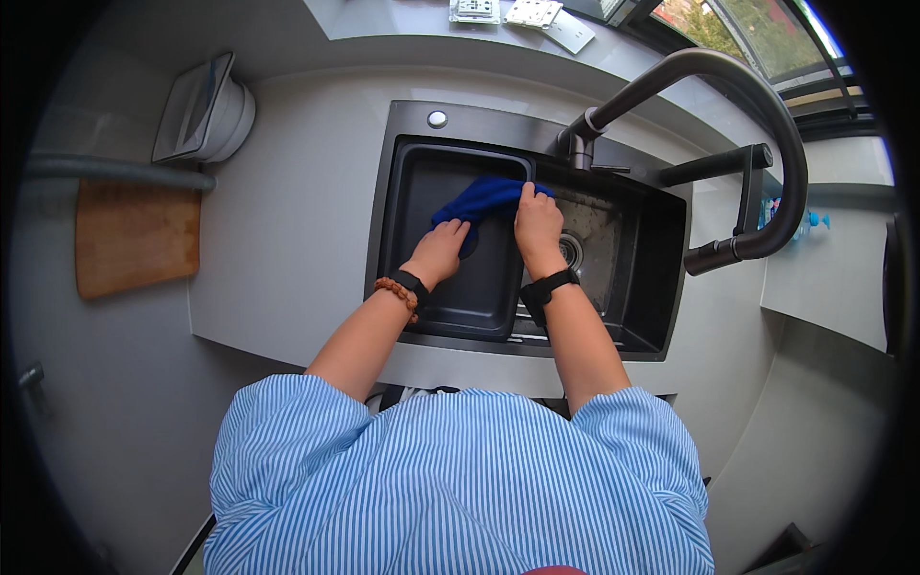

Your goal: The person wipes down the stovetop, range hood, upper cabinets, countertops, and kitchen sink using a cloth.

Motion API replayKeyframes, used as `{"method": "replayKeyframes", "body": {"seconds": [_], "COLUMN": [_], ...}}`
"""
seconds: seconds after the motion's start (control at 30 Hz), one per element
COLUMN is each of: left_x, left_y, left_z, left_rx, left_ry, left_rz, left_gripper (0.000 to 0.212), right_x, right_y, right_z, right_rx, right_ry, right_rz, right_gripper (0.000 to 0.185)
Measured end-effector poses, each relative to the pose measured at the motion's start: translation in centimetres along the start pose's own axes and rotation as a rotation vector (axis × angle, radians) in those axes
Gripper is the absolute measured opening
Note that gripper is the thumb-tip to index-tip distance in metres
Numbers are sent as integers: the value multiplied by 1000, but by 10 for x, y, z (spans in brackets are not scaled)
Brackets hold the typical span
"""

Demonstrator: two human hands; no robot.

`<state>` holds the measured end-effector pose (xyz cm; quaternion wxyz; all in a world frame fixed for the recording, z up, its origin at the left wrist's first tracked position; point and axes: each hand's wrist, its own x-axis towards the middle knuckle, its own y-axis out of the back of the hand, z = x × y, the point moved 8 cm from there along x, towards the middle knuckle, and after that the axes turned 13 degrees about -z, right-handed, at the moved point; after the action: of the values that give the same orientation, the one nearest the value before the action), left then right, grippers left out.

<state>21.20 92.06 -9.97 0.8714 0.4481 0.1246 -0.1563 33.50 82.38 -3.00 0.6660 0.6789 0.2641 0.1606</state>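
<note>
A blue cloth (483, 200) stretches between my two hands over the dark inset basin (460, 302) on the sink's left side. My left hand (437, 251) grips the cloth's lower left end, with part of it hanging below the fingers. Its other end is pinched in my right hand (539, 223), which is above the rim between the inset basin and the deeper sink bowl (650, 266). A metal drain strainer (570, 250) shows in the deeper bowl, just right of my right hand. The undersides of both hands are hidden.
A dark gooseneck faucet (787, 144) arches over the sink's right side. White containers (233, 118) and a wooden cutting board (136, 237) are at the left. Socket plates (532, 13) lie on the windowsill. A bottle with a blue pump (812, 221) stands behind the faucet.
</note>
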Motion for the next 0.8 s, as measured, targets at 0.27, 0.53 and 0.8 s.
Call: {"method": "replayKeyframes", "body": {"seconds": [0.27,0.53,0.8], "left_x": [3,10,21], "left_y": [-23,-33,-20], "left_z": [0,-7,-7], "left_rx": [137,71,13], "left_ry": [31,170,14], "left_rz": [-176,-433,-150], "left_gripper": [86,91,86], "right_x": [32,37,64], "right_y": [26,1,12], "right_z": [-20,-8,-5], "right_rx": [-48,-148,-339], "right_ry": [358,184,99], "right_rz": [338,160,222], "right_gripper": [12,10,44]}}
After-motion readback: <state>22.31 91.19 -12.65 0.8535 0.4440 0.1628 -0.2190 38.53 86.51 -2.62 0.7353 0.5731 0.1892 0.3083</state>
